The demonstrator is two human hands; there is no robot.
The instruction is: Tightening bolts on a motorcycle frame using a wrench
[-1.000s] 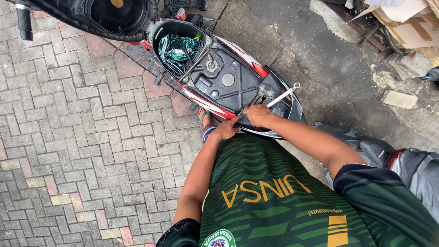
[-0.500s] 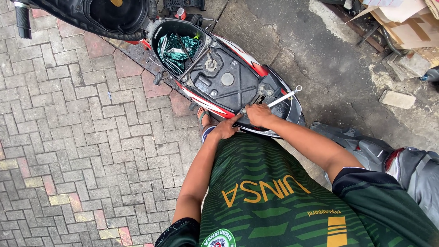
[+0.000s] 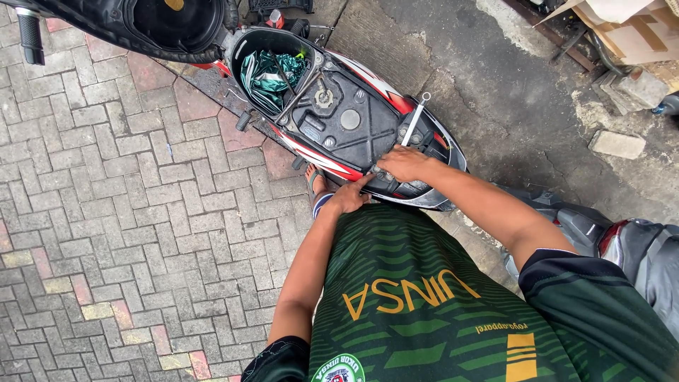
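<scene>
A fastener at the rear edge of the open scooter body (image 3: 353, 127) is being worked, judging by the right hand (image 3: 404, 164) clenched over a small unclear part and left hand (image 3: 348, 198) fingertips pressing the tail panel (image 3: 417, 194); steadying is being called for next.

You are looking down over your green striped shirt (image 3: 424, 311) at a scooter (image 3: 339, 120) with its seat (image 3: 141, 25) raised, standing where grey pavers (image 3: 106, 212) meet stained concrete (image 3: 509, 106). Your right hand (image 3: 403, 164) rests on the rear edge of the black underseat tray, just beside a silver tool (image 3: 414, 122) lying on it, while your left hand (image 3: 346, 198) presses the red and white side panel (image 3: 318, 157) below. Green cloth (image 3: 265, 78) fills the open compartment, and cardboard (image 3: 629, 32) lies far right.
</scene>
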